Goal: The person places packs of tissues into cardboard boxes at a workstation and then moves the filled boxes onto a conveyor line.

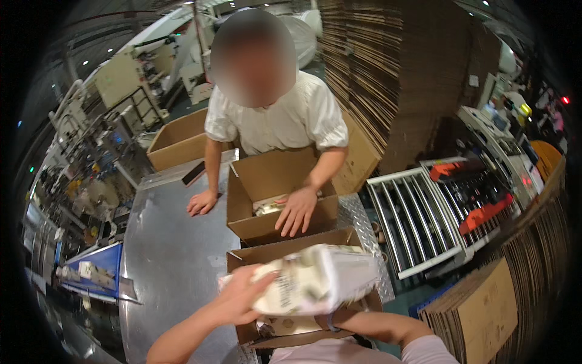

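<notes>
A cream-coloured printed soft package (303, 279) with a whitish end hangs tilted over the near open cardboard box (267, 250), blurred by motion. My left hand (242, 297) is closed on its left end, thumb on top. My right forearm reaches across the near side of the box. My right hand itself is hidden behind the package, so its fingers do not show. Below, similar cream packaging (291, 326) lies inside the box. Just beyond stands a second open cardboard box (282, 229) with some printed packaging in it.
A person in a white top (276, 124) stands opposite, one hand on the metal table (163, 242), the other over the far box. A dark phone-like slab (194, 173) lies on the table. At right are a roller conveyor (418, 212) and stacked flat cardboard (485, 309).
</notes>
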`<state>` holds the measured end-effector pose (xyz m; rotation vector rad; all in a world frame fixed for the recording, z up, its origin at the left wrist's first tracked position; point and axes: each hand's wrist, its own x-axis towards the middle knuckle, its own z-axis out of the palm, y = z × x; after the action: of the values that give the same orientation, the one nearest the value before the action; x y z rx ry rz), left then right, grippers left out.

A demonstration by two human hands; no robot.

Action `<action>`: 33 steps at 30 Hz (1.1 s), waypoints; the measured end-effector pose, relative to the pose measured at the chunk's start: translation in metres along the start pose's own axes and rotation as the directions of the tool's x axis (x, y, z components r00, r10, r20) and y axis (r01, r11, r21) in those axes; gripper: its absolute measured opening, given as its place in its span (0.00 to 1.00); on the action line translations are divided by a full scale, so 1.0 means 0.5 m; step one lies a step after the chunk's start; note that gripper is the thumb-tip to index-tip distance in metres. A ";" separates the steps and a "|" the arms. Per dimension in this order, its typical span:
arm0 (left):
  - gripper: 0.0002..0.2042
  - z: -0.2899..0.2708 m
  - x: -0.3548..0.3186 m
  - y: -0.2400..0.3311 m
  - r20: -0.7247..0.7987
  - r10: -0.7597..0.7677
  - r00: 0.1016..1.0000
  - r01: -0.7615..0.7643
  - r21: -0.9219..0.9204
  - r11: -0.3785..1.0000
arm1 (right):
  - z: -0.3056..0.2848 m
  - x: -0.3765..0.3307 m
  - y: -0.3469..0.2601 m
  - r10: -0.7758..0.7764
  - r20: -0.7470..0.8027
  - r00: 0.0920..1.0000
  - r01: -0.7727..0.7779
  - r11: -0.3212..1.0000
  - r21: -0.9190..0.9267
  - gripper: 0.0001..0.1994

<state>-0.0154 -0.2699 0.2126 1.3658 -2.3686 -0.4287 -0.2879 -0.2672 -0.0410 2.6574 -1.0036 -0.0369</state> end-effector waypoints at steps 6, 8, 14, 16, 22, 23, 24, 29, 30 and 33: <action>0.43 0.298 0.134 -0.035 0.414 -0.111 0.904 0.047 0.163 0.986 | -0.115 0.131 0.029 -0.468 0.810 0.354 0.205 0.884 0.421 0.29; 0.44 0.357 0.118 -0.044 0.485 -0.140 0.863 0.082 0.140 0.987 | -0.124 0.118 0.056 -0.565 0.715 0.412 0.192 0.821 0.538 0.24; 0.40 0.453 0.090 -0.079 0.528 -0.288 0.799 0.227 0.180 0.957 | -0.140 0.150 0.060 -0.591 0.675 0.442 0.112 0.783 0.612 0.21; 0.39 0.436 0.081 -0.097 0.568 -0.280 0.774 0.256 0.124 0.959 | -0.151 0.177 0.072 -0.530 0.634 0.563 0.037 0.783 0.621 0.16; 0.23 0.097 -0.020 -0.189 -0.079 -0.369 0.926 0.348 -0.204 0.915 | -0.137 0.258 0.101 -0.276 0.679 0.680 -0.073 0.896 0.438 0.37; 0.25 0.053 -0.093 -0.265 -0.275 -0.454 0.847 0.445 -0.097 0.890 | -0.125 0.256 0.090 -0.255 0.697 0.671 -0.075 0.911 0.405 0.42; 0.25 -0.033 -0.146 -0.302 -0.408 -0.509 0.758 0.563 0.014 0.827 | -0.092 0.240 0.083 -0.244 0.715 0.655 -0.103 0.908 0.405 0.50; 0.36 -0.249 -0.448 -0.524 -0.428 -0.898 -0.104 0.995 -0.048 -0.092 | -0.058 0.234 0.035 -0.125 0.730 0.672 -0.131 0.950 0.284 0.59; 0.33 -0.228 -0.609 -0.623 -0.465 -0.881 -0.086 0.993 0.035 -0.116 | -0.057 0.248 0.021 -0.165 0.708 0.686 -0.099 0.944 0.315 0.59; 0.26 -0.192 -0.615 -0.626 -0.532 -0.823 -0.200 0.979 -0.140 -0.147 | -0.071 0.264 0.016 -0.138 0.748 0.649 -0.130 0.949 0.287 0.61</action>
<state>0.4080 -0.1603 0.1102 2.8811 -0.4012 0.0702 -0.1888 -0.3493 0.0061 2.9685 -1.3151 -1.2059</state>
